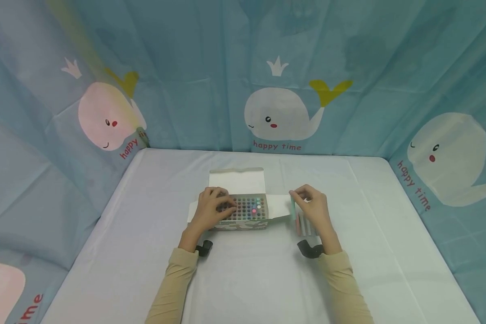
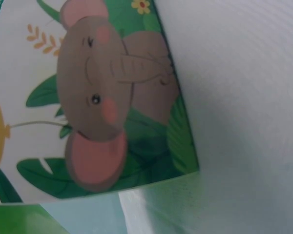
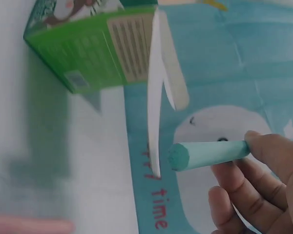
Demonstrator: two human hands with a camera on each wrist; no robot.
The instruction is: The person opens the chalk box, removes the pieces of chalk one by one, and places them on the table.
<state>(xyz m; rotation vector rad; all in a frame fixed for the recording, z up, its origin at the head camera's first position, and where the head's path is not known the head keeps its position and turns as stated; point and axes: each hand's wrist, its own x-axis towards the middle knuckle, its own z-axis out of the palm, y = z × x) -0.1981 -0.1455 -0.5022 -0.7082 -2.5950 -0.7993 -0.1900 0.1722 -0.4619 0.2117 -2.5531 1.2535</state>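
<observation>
A cardboard box (image 1: 240,225) with its lid raised stands mid-table. Its inside is a grid of round holes, with a few coloured tips, pink, blue and white, showing toward the right. My left hand (image 1: 211,209) rests over the left part of the box, its bent fingertips at the holes. In the left wrist view only the box's elephant-printed face (image 2: 95,92) shows, without the hand. Off the box's right side, my right hand (image 1: 315,210) pinches a mint-green chalk stick (image 3: 210,154) by one end, between thumb and fingers.
Several chalk sticks (image 1: 303,226), one pinkish and others pale, lie on the white table below my right hand. White flaps (image 1: 278,205) stick out from the box. Black wrist pieces (image 1: 309,249) sit at both wrists. A whale-printed blue curtain (image 1: 186,112) surrounds the table.
</observation>
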